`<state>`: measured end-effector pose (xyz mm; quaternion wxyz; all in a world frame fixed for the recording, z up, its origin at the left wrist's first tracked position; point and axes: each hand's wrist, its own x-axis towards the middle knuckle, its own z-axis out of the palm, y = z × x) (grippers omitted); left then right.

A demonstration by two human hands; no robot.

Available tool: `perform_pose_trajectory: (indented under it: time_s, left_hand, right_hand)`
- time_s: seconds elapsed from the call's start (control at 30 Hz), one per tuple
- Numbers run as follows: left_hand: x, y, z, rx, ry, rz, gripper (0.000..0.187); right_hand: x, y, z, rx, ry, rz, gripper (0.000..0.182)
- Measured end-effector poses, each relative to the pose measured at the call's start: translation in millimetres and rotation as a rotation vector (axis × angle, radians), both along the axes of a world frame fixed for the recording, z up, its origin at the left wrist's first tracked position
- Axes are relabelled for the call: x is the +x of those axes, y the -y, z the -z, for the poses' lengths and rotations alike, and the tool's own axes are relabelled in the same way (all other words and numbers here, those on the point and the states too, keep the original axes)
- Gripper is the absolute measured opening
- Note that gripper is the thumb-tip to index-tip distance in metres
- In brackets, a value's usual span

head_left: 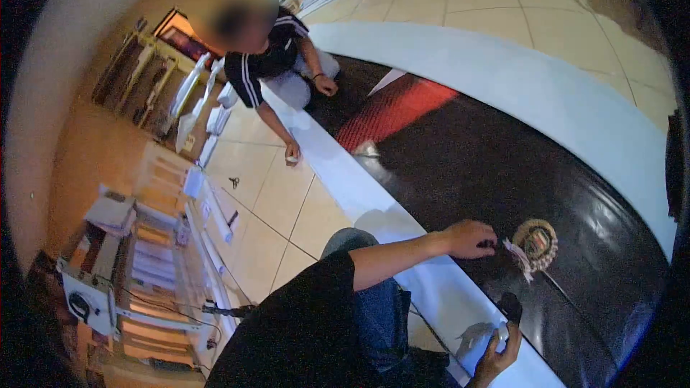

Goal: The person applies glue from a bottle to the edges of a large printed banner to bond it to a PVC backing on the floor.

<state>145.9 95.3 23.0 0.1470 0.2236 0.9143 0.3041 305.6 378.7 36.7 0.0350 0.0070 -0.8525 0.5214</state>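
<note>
My left hand [471, 238] reaches out over a big glossy black sheet [460, 165] spread on the floor. Its fingers are curled, with the fingertips down on the sheet right beside a round gold emblem [536, 241]. A pale torn scrap [517, 257] lies at the emblem's near edge. I cannot tell whether the fingers pinch anything. Low in view, my right hand [497, 353] is closed on a crumpled white scrap [480, 332], with a small dark object [511, 307] just above its fingers. My knee in jeans rests on the sheet's white border [381, 205].
Another person [269, 54] in a black striped shirt crouches at the sheet's far end, one hand [292, 151] on the white border. Red stripes [392, 111] cross the sheet there. Scissors [234, 182] lie on the tiled floor. Shelves and a machine [90, 298] stand at left.
</note>
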Motion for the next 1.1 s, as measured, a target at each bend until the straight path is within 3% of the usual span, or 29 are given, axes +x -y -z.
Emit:
perform_pose_trajectory:
  time_s: [0.1, 0.17, 0.23, 0.3, 0.37, 0.53, 0.6, 0.63, 0.77, 0.83, 0.97, 1.1]
  left_hand:
    - [-16.5, -6.4, 3.0, -0.021, -0.155, 0.008, 0.039]
    - [-30.6, -16.1, -3.9, -0.008, -0.120, 0.021, 0.050]
    - [-38.5, -20.6, 6.0, -0.062, -0.108, 0.001, 0.058]
    - [-28.9, -21.4, 14.8, -0.078, -0.308, -0.019, 0.064]
    - [-31.3, -20.4, 17.8, -0.107, -0.288, 0.046, 0.067]
    - [-46.6, -31.7, 26.8, -0.183, -0.272, 0.186, 0.077]
    - [-58.8, -41.9, 25.7, -0.229, -0.290, 0.300, 0.091]
    - [-67.1, -47.4, 23.4, -0.242, -0.172, 0.335, 0.106]
    - [-95.3, -68.9, 22.6, -0.278, -0.097, 0.437, 0.125]
    - [-101.9, -72.7, 23.6, -0.247, -0.094, 0.408, 0.125]
    - [-108.9, -62.6, 32.8, -0.110, -0.174, 0.397, 0.121]
    - [-113.7, -55.2, 37.8, -0.050, -0.175, 0.384, 0.112]
  right_hand:
    - [1.7, -3.8, 23.3, -0.059, 0.083, 0.061, 0.030]
    - [5.8, 3.7, 32.2, -0.110, 0.151, 0.104, 0.033]
    - [10.0, 10.0, 47.8, 0.004, 0.046, 0.117, 0.031]
    - [10.7, 12.5, 42.4, -0.036, 0.064, 0.153, 0.031]
    - [4.8, 12.0, 46.3, -0.017, 0.040, 0.206, 0.031]
    - [9.7, 9.1, 54.6, -0.338, 0.270, 0.311, 0.025]
    - [7.1, 8.0, 45.2, -0.434, 0.325, 0.329, 0.025]
    - [2.1, 12.3, 30.7, -0.401, 0.232, 0.338, 0.025]
    - [-0.4, 16.8, 38.9, -0.397, 0.358, 0.427, 0.024]
    - [1.6, 11.6, 50.4, -0.327, 0.280, 0.382, 0.021]
    - [2.7, 21.5, 40.4, -0.491, 0.366, 0.497, 0.025]
    - [-2.8, 27.5, 43.7, -0.165, 0.243, 0.461, 0.028]
